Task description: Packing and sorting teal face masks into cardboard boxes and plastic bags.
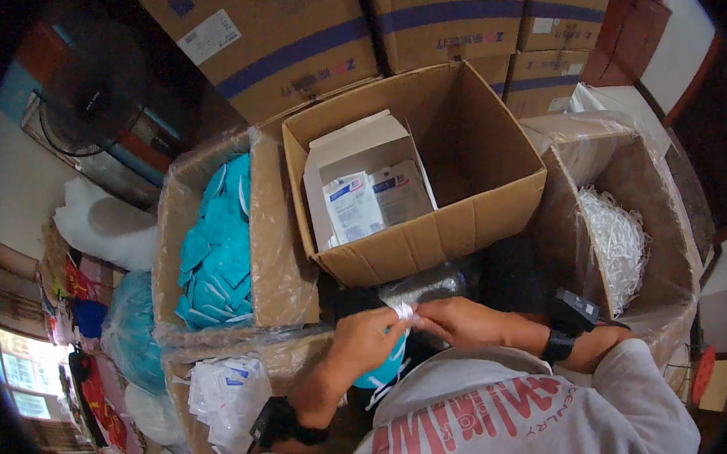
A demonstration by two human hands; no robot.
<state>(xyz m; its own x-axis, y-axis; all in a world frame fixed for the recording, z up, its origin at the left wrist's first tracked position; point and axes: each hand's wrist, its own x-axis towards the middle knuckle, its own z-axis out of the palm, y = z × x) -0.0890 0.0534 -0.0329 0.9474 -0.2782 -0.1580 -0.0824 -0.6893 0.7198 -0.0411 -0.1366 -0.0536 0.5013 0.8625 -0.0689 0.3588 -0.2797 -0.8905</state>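
While left fingers (386, 321) and right fingers (433, 314) pinch white strands (403, 311), the teal piece (385, 369) seemingly slants lengthwise toward lower left.

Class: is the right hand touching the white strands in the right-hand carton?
Apart. The head view shows the carton's wall between the right hand and the white strands.

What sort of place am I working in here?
Probably a small packing workroom, judging by the stacked cartons, the heaped teal pieces and the white packets.
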